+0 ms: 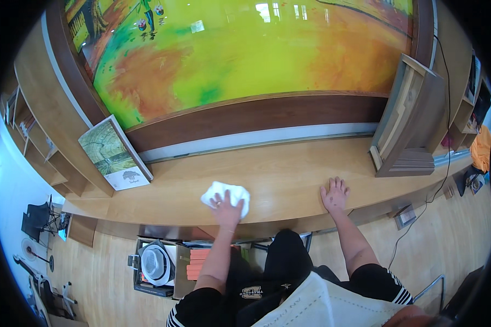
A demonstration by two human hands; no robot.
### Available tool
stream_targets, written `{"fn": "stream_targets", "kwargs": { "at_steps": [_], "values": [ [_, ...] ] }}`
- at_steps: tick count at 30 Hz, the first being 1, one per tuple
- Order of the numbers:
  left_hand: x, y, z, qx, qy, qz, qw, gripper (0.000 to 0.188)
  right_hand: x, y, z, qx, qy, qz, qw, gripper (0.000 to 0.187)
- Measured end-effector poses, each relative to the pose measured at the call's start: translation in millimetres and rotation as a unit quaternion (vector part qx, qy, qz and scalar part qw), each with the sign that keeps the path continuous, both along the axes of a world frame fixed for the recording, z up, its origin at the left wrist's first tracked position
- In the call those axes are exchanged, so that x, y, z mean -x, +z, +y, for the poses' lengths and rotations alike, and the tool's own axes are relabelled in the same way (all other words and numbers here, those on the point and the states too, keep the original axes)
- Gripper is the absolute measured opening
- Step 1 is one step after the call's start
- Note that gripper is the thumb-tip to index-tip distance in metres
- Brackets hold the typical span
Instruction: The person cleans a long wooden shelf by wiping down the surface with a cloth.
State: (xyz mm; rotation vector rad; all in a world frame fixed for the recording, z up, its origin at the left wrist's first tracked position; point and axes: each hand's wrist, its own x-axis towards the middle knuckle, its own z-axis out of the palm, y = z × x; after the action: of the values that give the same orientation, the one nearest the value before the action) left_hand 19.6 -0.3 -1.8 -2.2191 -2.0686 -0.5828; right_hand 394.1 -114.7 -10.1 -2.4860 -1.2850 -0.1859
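A crumpled white cloth (238, 196) lies on the light wooden counter (289, 163), left of the middle. My left hand (226, 210) presses down on it and holds it against the wood, with its edges showing around the fingers. Farther right, my right hand (335, 195) rests palm down near the counter's front edge. Its fingers are stretched out and it holds nothing.
A book-like panel with a tree-ring picture (117, 155) leans at the left. A brown wooden frame piece (406, 120) stands at the right. Behind rises a large glossy painting (245, 60). Below are a box with a round white device (157, 264) and a hanging black cable (448, 109).
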Motion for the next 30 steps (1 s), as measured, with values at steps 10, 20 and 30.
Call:
{"fn": "stream_targets", "kwargs": {
  "at_steps": [10,20,30],
  "values": [
    [-127,7,-65,0.025,-0.224,-0.011,0.974,0.075,-3,-3,-2,0.002,-0.008,-0.007,1.0,0.057],
    [-64,13,-44,0.043,-0.244,-0.016,0.969,0.075,-2,5,-3,0.019,0.001,0.022,1.0,0.058],
    [131,7,31,0.016,0.026,-0.027,0.999,0.075,0,2,0,0.028,-0.002,0.013,1.0,0.059]
  ]
}}
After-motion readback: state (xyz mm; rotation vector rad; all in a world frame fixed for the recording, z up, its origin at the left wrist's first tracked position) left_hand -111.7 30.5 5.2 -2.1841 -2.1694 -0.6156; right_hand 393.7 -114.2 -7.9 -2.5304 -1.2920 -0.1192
